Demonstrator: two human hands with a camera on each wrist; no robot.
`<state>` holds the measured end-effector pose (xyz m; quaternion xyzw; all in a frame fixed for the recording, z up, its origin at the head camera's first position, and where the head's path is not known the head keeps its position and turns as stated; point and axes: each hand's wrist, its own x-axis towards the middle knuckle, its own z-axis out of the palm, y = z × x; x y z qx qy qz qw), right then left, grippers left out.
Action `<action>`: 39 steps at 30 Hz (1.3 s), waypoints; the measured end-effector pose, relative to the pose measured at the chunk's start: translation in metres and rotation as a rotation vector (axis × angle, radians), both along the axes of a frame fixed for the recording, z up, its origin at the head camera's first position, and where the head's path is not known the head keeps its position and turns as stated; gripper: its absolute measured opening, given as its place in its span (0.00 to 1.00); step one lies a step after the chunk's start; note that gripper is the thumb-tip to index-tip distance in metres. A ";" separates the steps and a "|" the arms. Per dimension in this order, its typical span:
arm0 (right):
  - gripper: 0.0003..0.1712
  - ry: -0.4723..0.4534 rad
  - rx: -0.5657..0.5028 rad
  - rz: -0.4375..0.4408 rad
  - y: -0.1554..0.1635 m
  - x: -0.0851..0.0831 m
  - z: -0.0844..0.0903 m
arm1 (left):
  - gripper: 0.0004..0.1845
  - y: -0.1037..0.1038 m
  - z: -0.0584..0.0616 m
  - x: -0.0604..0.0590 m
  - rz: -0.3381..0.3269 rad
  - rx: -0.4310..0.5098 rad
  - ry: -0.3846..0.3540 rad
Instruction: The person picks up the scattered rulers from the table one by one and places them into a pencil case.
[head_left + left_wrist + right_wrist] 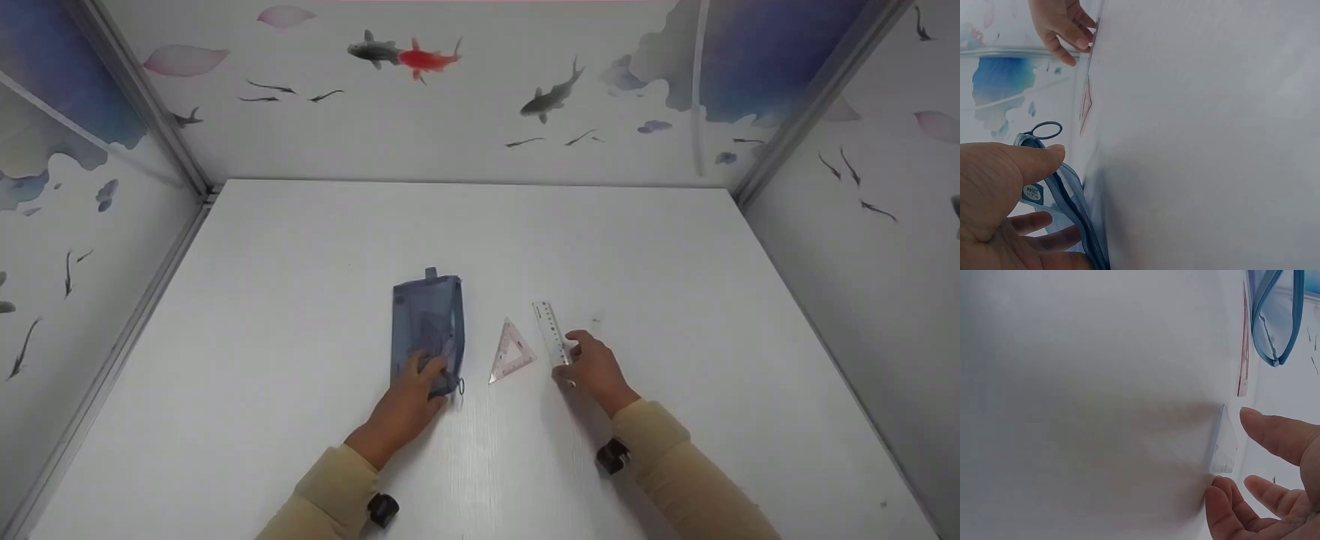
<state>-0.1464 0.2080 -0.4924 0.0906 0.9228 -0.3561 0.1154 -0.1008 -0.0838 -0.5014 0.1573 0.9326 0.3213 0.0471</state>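
Observation:
A blue mesh zip pouch (426, 307) lies on the white table, its zip side open. My left hand (405, 405) grips its near end, with the thumb (1039, 163) over the zipped edge and the fingers behind. A zip pull ring (1047, 130) sticks out past the thumb. Right of the pouch lies a pink-tinted clear set square (513, 352). Beyond it is a clear ruler (551, 330). My right hand (596, 371) is at the ruler's right edge, its thumb (1275, 433) and fingers spread apart, with nothing visibly pinched between them.
A small clear item (596, 320), too faint to identify, lies right of the ruler. White walls (480, 142) painted with fish and petals enclose the table (300, 247) at the back and both sides. A black band device (613, 456) sits on each wrist.

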 end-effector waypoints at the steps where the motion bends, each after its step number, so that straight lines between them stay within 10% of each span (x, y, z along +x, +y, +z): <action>1: 0.39 -0.002 0.002 -0.004 0.000 0.000 0.000 | 0.27 0.000 0.000 0.000 0.000 0.000 0.002; 39: 0.30 -0.007 0.146 0.006 -0.010 -0.001 0.002 | 0.28 0.000 0.000 -0.001 -0.004 -0.007 0.007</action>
